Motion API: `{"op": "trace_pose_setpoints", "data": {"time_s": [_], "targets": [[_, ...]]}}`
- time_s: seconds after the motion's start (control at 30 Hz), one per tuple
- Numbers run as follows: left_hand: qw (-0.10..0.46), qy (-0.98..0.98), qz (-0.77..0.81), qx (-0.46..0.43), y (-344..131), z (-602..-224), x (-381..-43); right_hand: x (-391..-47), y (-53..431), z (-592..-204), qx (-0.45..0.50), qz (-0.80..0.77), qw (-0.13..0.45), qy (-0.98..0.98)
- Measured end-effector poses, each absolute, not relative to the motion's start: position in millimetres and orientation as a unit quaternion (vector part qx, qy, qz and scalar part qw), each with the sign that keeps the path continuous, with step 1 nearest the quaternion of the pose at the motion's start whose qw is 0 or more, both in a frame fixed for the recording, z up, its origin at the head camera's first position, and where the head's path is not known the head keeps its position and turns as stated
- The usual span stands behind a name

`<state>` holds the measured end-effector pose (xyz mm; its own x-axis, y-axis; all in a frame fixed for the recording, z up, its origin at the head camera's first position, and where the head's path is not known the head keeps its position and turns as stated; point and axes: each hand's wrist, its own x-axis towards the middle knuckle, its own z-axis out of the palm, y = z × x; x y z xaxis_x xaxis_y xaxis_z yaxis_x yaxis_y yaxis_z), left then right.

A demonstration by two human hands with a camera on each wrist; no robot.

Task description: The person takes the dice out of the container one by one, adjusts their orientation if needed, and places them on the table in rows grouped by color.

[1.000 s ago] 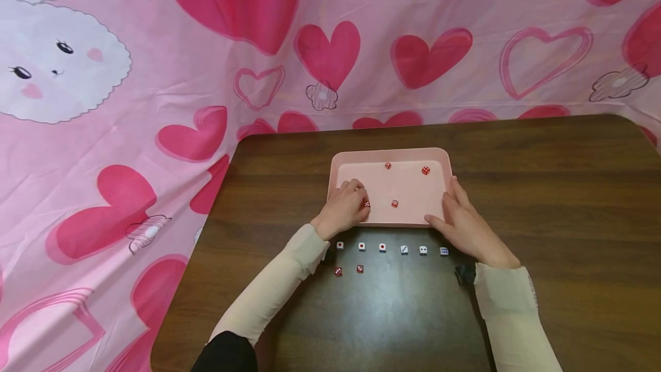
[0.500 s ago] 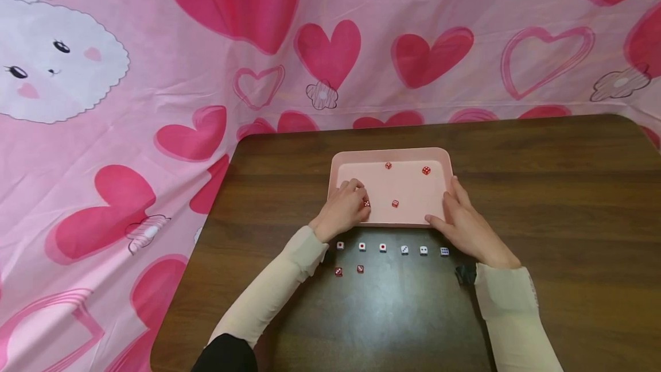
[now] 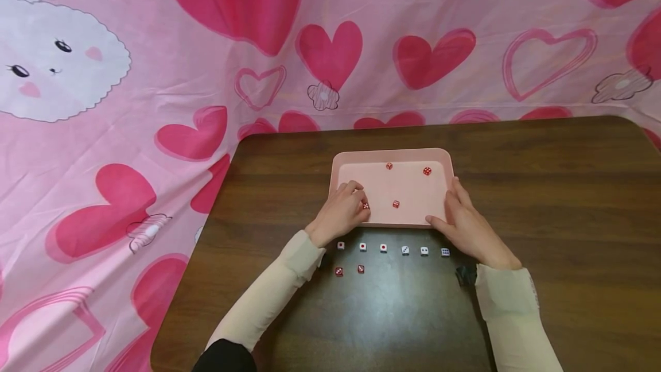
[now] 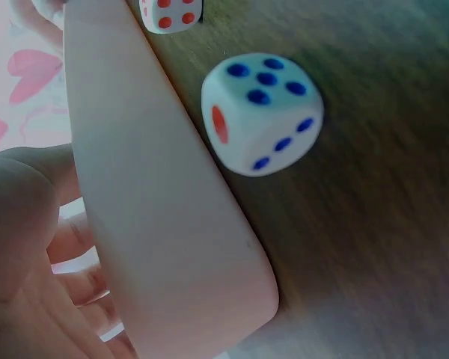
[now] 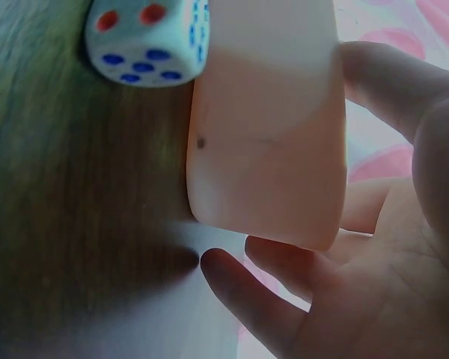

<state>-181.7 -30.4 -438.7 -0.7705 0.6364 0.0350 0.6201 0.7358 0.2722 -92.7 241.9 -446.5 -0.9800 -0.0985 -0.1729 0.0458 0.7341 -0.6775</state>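
Left hand: fingers curled, pinching one red die, centre of frame. Right hand: fingers loosely spread, touching right end of pink tray, centre. Inside: three loose red dice. Below: six white dice, two lower red dice.

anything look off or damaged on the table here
One small thing: a dark speck on the outer wall of the pink tray, odd on an otherwise plain surface; I can't tell if it's dirt or a chip. Otherwise nothing stands out: the white dice sit in a neat row before the tray.
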Motion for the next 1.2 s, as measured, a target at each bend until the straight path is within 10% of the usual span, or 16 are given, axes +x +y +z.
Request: {"op": "trace_pose_setpoints", "data": {"time_s": [1.2], "targets": [[0.019,0.918,0.156,0.364,-37,-426,-151,-94,241,-449,-0.015,-0.359,0.089,0.929]]}}
